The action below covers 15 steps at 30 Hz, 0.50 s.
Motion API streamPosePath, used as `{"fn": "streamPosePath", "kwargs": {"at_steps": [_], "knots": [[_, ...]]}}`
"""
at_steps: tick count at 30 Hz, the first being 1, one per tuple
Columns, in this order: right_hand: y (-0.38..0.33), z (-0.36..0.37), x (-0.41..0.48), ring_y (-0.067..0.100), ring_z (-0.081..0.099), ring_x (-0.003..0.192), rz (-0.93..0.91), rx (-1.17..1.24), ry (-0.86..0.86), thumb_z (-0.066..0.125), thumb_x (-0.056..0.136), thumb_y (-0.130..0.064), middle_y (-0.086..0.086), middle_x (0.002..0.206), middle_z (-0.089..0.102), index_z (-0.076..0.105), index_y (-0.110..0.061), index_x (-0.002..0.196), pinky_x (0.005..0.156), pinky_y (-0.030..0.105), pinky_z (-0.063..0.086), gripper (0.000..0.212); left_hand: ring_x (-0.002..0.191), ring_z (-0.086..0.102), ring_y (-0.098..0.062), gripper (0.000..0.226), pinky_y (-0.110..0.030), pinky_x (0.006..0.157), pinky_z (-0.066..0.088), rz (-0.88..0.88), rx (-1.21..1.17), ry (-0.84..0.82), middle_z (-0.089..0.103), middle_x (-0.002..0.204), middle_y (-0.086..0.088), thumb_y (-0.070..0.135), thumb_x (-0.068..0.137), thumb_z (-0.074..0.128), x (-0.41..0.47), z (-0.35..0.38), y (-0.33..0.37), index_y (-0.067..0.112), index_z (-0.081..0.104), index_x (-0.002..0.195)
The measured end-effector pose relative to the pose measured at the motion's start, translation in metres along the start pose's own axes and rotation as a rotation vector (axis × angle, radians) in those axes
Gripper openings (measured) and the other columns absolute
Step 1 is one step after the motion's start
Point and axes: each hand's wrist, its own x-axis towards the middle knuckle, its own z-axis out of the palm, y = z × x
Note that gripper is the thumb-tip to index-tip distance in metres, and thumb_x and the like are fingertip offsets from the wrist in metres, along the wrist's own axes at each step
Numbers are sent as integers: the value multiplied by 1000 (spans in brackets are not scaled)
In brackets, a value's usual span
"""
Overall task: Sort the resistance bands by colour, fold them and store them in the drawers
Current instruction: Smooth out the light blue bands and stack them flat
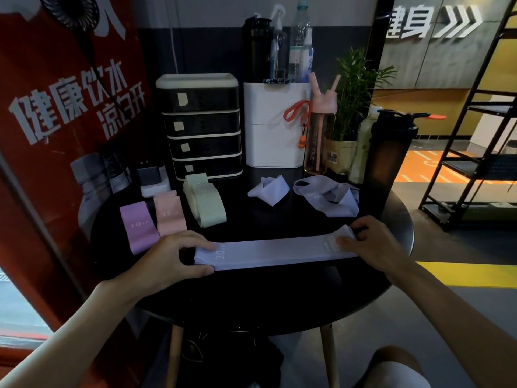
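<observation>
A lavender resistance band (275, 252) lies stretched flat across the front of the round black table (251, 298). My left hand (174, 254) pinches its left end and my right hand (369, 239) grips its right end. To the left lie a purple band (137, 226), a pink band (170, 212) and a stack of pale green bands (205, 201). Two more lavender bands lie loose behind: a crumpled one (270, 190) and a looped one (328, 196). The black drawer unit (202, 127) with all drawers shut stands at the back.
A white box (275, 127) holding bottles, a pink straw bottle (319, 135), a potted plant (354, 102) and a dark shaker (387, 152) crowd the back right. A charger block (152, 177) sits left of the drawers. A red banner (56, 121) rises at left, black shelving (475, 149) at right.
</observation>
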Motion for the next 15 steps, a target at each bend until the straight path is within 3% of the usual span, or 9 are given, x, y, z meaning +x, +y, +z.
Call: {"fn": "streamPosePath", "kwargs": {"at_steps": [1, 4, 6, 8, 10, 12, 15], "knots": [[-2, -1, 0, 28, 59, 79, -2, -12, -15, 77, 81, -27, 10, 87, 60, 56, -11, 100, 68, 41, 46, 33, 111, 61, -6, 41, -14, 94, 44, 6, 19, -16, 61, 113, 20, 56, 65, 81, 0, -1, 0, 41, 74, 102], [-5, -4, 2, 34, 60, 86, -2, -38, -62, 76, 82, -25, 19, 94, 60, 58, -2, 100, 76, 46, 50, 34, 118, 51, 0, 56, -7, 96, 36, 25, 69, -72, 52, 119, 21, 76, 63, 74, -1, -6, 9, 48, 68, 111], [-8, -6, 4, 33, 59, 93, 0, -79, -49, 76, 81, -33, 14, 101, 60, 56, -10, 103, 84, 49, 49, 37, 124, 44, 3, 56, -11, 100, 33, 55, 100, -54, 46, 124, 25, 78, 68, 64, 1, -8, 24, 48, 64, 116], [-12, -8, 4, 27, 54, 104, -64, -201, 43, 73, 79, -45, 1, 107, 56, 53, -27, 104, 92, 52, 46, 37, 123, 45, 0, 52, -20, 101, 34, 145, 179, -8, 49, 122, 27, 72, 77, 56, 9, -5, 43, 43, 63, 119], [-22, -5, 1, 21, 48, 110, -198, -310, 110, 70, 82, -43, -10, 106, 53, 61, -31, 103, 96, 46, 38, 26, 117, 49, -1, 48, -24, 100, 37, 231, 253, -17, 56, 116, 24, 66, 83, 51, 21, 4, 62, 37, 66, 118], [-34, 1, -3, 13, 50, 107, -395, -409, 105, 68, 85, -37, -17, 99, 62, 69, -33, 97, 90, 39, 32, 12, 110, 52, 0, 39, -25, 97, 41, 274, 300, -83, 58, 112, 22, 55, 89, 53, 36, 16, 75, 31, 69, 115], [-39, 12, -3, 8, 53, 102, -571, -554, 12, 61, 89, -33, -19, 96, 68, 72, -36, 94, 82, 35, 28, 13, 100, 53, 0, 19, -29, 91, 46, 275, 341, -200, 58, 105, 19, 36, 96, 61, 52, 36, 80, 28, 71, 110]]}}
